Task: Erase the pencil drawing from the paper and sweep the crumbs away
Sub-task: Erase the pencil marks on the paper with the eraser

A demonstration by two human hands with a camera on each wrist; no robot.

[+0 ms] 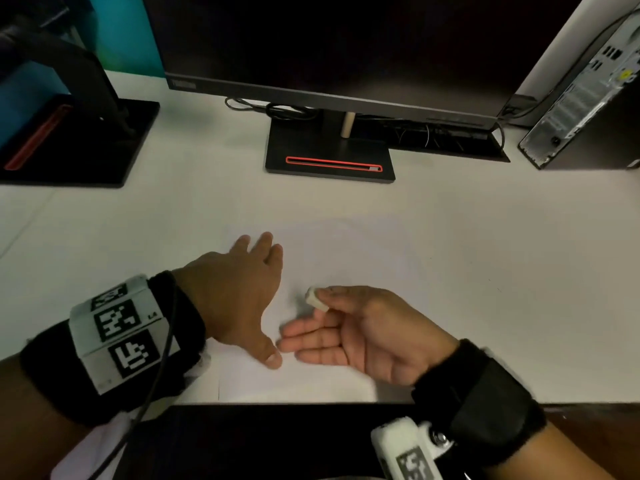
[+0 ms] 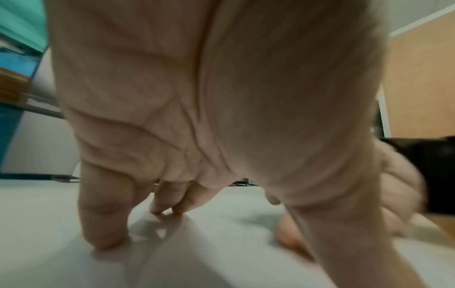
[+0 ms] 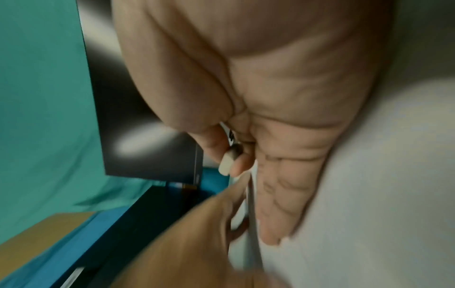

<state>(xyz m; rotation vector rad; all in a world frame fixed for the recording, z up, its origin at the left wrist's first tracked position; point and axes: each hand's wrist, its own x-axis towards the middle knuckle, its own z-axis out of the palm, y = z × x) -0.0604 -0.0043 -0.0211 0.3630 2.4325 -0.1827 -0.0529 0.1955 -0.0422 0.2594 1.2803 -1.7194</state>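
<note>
Pinching a small white eraser (image 1: 317,299) between thumb and forefinger, your right hand (image 1: 367,332) is lying palm-up on the sheet of paper (image 1: 346,258), its other three fingers stretched out loosely toward your left thumb. In the right wrist view the eraser (image 3: 227,162) is showing as a short rounded block, pale at one end and smudged dark grey at the other. Your left hand (image 1: 239,289) is pressing palm-down on the left part of the paper, holding nothing; in the left wrist view its fingertips (image 2: 108,239) are touching the smooth white surface with the fingers spread. The paper is lying flat near the front edge of the matte white desk (image 1: 519,237), almost blending with it; only its faint lower-left edge is showing clearly. You cannot tell from these views whether any pencil marks or crumbs are lying on it. Behind the paper a dark monitor (image 1: 329,39) is standing on a flat black rectangular base with a red-outlined slot (image 1: 334,163), and a grey computer tower (image 1: 585,95) is standing at the far right.
</note>
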